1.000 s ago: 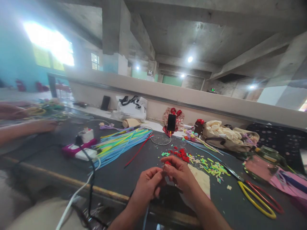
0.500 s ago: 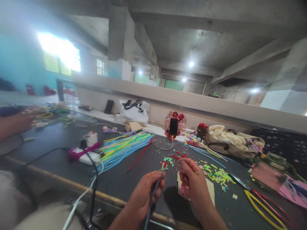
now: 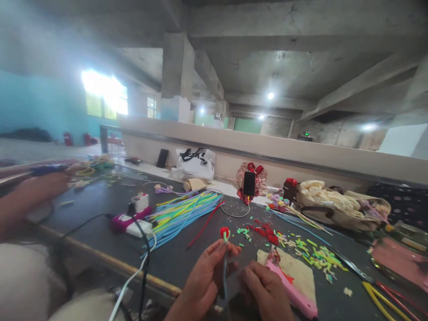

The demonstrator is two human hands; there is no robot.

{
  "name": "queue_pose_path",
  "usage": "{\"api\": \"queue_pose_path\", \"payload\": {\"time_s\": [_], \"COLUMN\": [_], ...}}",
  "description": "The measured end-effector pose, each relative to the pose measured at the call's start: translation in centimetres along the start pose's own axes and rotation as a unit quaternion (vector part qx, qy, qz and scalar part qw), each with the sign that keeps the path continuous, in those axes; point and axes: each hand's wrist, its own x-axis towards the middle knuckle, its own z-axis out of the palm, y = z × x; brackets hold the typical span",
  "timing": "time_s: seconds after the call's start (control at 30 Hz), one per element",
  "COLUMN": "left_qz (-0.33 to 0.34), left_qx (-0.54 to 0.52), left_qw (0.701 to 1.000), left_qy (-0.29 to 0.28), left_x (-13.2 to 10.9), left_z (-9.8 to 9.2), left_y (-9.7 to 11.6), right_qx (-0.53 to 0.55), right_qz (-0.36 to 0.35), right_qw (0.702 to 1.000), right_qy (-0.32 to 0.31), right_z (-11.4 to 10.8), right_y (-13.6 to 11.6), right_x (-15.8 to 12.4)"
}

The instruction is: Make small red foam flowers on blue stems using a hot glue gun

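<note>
My left hand [image 3: 207,274] pinches a small pipe-cleaner flower [image 3: 224,232] just below its head. The head is red with pale green pieces, and its grey-blue stem runs down past the palm. Close beside the lower stem is my right hand [image 3: 265,287], its fingers curled in; whether they hold anything is hidden. Right of that hand, a pink tool [image 3: 294,292] that looks like a glue gun lies on a beige cloth [image 3: 306,272]. Beyond the hands, red scraps [image 3: 267,232] and cut green and yellow bits [image 3: 321,258] are scattered over the dark table [image 3: 180,263].
A bundle of colored pipe cleaners [image 3: 187,214] lies left of centre, near a power strip [image 3: 133,223] with trailing cables. Scissors [image 3: 354,267] with red and yellow handles rest at right. A phone [image 3: 249,183] stands at the back. Another person's arm [image 3: 33,196] reaches in from the left.
My right hand has moved down and back from beside the flower head, uncovering the pink tool on the cloth. My left hand still holds the flower. The whole view has shifted slightly.
</note>
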Motion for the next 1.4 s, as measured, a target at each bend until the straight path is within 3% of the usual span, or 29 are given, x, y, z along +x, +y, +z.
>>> {"api": "queue_pose_path", "payload": {"time_s": [0.2, 0.4, 0.57, 0.8, 1.0, 1.1, 1.2, 1.4], "left_qz": [0.006, -0.002, -0.004, -0.019, -0.015, -0.015, -0.026, -0.041], "left_qx": [0.005, -0.007, 0.000, 0.046, 0.084, 0.093, 0.096, 0.093], "left_qw": [0.999, 0.999, 0.998, 0.997, 0.996, 0.995, 0.995, 0.995], "left_qy": [-0.039, -0.054, -0.061, -0.056, -0.025, -0.027, -0.012, 0.014], "left_x": [-0.6, -1.1, -1.2, -1.0, -0.6, -0.6, -0.6, -0.3], "left_z": [0.6, 1.5, 1.2, 1.1, 1.0, 0.9, 0.7, 0.2], "left_y": [0.1, -0.1, -0.3, -0.5, -0.7, -0.6, -0.4, -0.3], "right_qx": [0.008, 0.074, 0.124, 0.172, 0.199, 0.188, 0.146, 0.118], "right_qz": [-0.090, -0.071, -0.054, -0.007, 0.009, 0.000, -0.003, 0.046], "right_qw": [0.996, 0.995, 0.991, 0.985, 0.977, 0.981, 0.989, 0.988], "right_qy": [-0.008, 0.007, 0.022, 0.002, -0.076, -0.053, 0.010, 0.088], "right_z": [1.3, 2.7, 2.3, 1.4, 1.2, 1.3, 1.1, -1.0], "right_y": [0.1, -0.1, -0.9, -0.8, -0.5, -0.2, 0.3, 0.9], "right_x": [0.3, 0.3, -0.1, -0.3, -0.3, -0.5, -0.9, -2.1]}}
